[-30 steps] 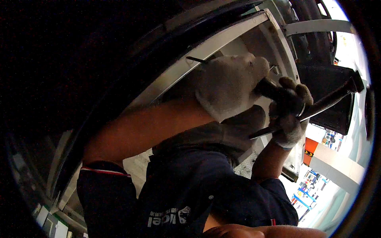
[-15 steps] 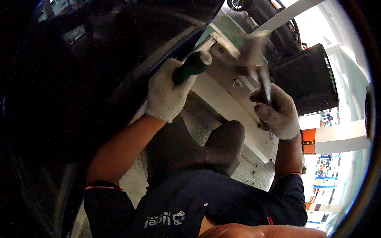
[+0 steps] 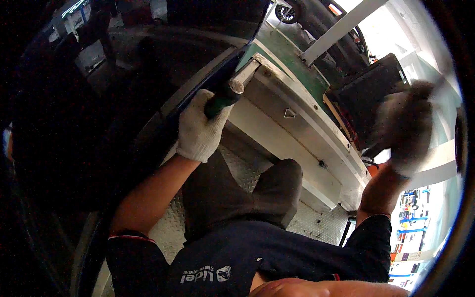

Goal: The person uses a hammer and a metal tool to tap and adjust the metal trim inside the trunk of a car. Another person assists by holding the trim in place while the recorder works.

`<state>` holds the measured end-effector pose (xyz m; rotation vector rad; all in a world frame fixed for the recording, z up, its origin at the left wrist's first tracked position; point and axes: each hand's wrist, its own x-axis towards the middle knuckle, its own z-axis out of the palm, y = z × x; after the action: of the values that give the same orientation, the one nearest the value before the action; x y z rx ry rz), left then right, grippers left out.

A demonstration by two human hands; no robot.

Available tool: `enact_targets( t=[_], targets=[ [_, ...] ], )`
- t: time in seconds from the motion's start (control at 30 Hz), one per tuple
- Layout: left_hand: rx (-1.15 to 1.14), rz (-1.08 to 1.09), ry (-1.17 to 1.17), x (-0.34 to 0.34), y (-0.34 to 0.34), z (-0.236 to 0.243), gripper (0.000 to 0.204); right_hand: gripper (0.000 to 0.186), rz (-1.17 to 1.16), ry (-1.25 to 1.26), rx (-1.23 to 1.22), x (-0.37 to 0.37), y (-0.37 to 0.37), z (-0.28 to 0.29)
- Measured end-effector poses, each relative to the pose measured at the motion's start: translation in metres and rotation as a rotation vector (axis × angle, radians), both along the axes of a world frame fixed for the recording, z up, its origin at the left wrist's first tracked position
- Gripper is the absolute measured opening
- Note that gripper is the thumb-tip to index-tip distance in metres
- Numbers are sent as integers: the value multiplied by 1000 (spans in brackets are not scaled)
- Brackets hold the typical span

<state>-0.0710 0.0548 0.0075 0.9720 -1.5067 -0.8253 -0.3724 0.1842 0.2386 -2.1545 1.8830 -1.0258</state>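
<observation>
My left hand, in a white knit glove, is closed around a rod-like tool with a dark green grip. The tool's round, pale metal end sticks out above the fist, beside the lower edge of a glossy dark car panel. Raised at the far right, my gloved right hand is badly smeared by motion. A dark blurred streak by its top fits the hammer seen in it earlier, but the hammer's head cannot be made out now.
A pale metal beam with bolt holes runs diagonally past my knees, above a tread-plate floor. Behind it stand a black boxy panel and a grey post. Another dark car with a wheel is farther back.
My right hand has swung up and out to the right, away from the left hand. My left hand has shifted slightly down and left, still gripping its tool.
</observation>
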Motion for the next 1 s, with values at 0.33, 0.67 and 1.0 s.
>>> enact_targets(
  t=[0.33, 0.67, 1.0],
  targets=[
    [-101, -63, -49, -19, 19, -17, 18, 23, -217, -239, 728, 57, 14, -65],
    [-242, -65, -203, -30, 30, -26, 24, 27, -149, -688, 361, 8, 37, -130],
    [-249, 8, -194, -22, 18, -25, 28, 37, -169, -613, 303, 25, 22, -143]
  ],
)
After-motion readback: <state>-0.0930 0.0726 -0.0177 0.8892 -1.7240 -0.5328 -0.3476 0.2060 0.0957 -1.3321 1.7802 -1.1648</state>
